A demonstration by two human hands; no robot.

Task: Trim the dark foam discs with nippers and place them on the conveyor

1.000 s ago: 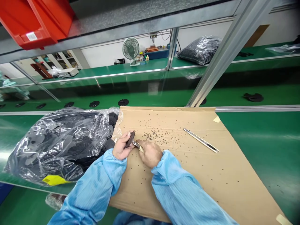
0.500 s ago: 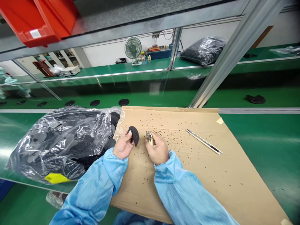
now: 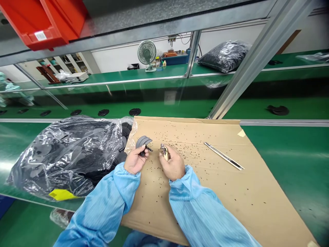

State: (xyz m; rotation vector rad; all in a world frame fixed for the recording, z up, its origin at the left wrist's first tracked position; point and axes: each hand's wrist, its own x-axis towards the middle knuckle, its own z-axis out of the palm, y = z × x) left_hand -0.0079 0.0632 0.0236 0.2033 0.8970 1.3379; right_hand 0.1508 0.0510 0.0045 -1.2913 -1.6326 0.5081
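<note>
Between the thumb and fingers of my left hand (image 3: 135,161) is a dark grey curved plastic part (image 3: 143,141), its broad face turned up and a thin black piece sticking out to the right. My right hand (image 3: 174,165) is closed around small nippers (image 3: 164,151) with a metal head and cream handles. The nippers' head points up and stays a short gap to the right of the plastic part. Both hands are above a cardboard sheet (image 3: 216,192) sprinkled with tiny dark bits. A white and black cutter knife (image 3: 223,156) lies on the sheet, right of my hands.
A clear plastic bag (image 3: 64,154) full of dark parts lies left of the cardboard, its mouth toward my left hand. Behind runs a green belt (image 3: 159,111) carrying spaced black parts. A metal post (image 3: 246,65) slants at right, and a red bin (image 3: 46,27) sits overhead.
My left hand has turned the plastic part, so its broad grey face now shows instead of its dark edge. My right hand with the nippers has hardly moved.
</note>
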